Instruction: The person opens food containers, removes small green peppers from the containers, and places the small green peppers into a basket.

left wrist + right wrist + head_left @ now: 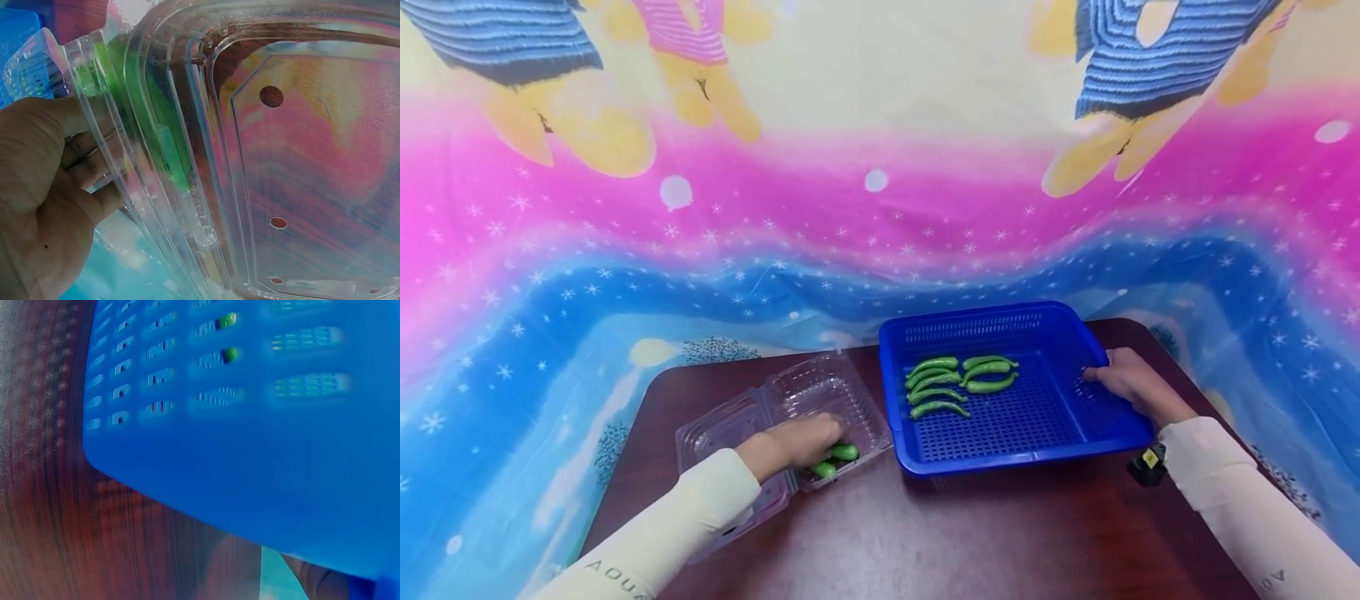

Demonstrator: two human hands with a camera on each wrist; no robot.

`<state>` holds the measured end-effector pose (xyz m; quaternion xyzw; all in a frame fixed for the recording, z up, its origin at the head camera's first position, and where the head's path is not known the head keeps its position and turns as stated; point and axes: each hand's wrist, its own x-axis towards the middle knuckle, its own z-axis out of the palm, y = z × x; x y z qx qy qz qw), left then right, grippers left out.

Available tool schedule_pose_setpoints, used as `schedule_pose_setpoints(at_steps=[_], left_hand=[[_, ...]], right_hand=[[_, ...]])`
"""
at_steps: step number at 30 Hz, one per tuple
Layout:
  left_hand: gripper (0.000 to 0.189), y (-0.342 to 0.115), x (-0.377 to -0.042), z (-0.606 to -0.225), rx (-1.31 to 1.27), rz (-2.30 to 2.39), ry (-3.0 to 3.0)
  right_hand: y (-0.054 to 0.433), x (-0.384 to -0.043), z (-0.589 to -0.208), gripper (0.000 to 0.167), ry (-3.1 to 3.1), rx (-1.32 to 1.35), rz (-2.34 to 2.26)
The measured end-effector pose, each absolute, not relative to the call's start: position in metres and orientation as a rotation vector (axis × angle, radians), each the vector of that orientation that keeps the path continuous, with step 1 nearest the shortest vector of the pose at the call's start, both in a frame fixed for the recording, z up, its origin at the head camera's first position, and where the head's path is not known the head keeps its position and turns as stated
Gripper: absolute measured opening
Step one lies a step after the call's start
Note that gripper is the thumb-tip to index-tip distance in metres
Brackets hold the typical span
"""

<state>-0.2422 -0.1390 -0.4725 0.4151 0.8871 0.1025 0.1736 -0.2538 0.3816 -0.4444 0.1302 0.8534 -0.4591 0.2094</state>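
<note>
My left hand (801,437) reaches down into a clear plastic clamshell container (868,408), fingers curled at the green peppers (823,470) there. In the left wrist view, the clear wall stands in front of the fingers (94,172) and blurs a long green pepper (156,119); the fingertip contact is partly hidden. At the right, my right hand (1138,385) grips the side rim of a blue plastic basket (1045,425), thumb on the inside. Several slim green peppers (938,407) lie in two groups on the basket's left half. The basket's perforated wall (187,456) fills the right wrist view.
Container and basket stand side by side on a dark brown wooden table (925,533). The container's lid half (722,429) lies opened to the left. A patterned cloth (865,250) hangs behind the table and around its sides.
</note>
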Motion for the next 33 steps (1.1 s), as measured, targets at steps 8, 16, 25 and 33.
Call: schedule_pose_setpoints(at_steps=[8,16,25,33], left_hand=[[0.015,-0.139,-0.243,-0.474,1.214,0.25,2.541],[0.011,-0.139,-0.245,-0.466,1.195,0.156,2.585],[0.011,-0.14,-0.253,-0.447,1.323,-0.008,2.653],[0.022,-0.139,-0.264,-0.418,1.344,-0.139,2.707]], right_hand=[[0.383,-0.255,-0.446,0.049,2.384,0.353,-1.266],[0.383,-0.255,-0.446,0.047,2.388,0.356,-1.269],[0.382,-0.255,-0.445,0.048,2.39,0.357,-1.271],[0.382,-0.253,-0.445,0.043,2.401,0.352,-1.26]])
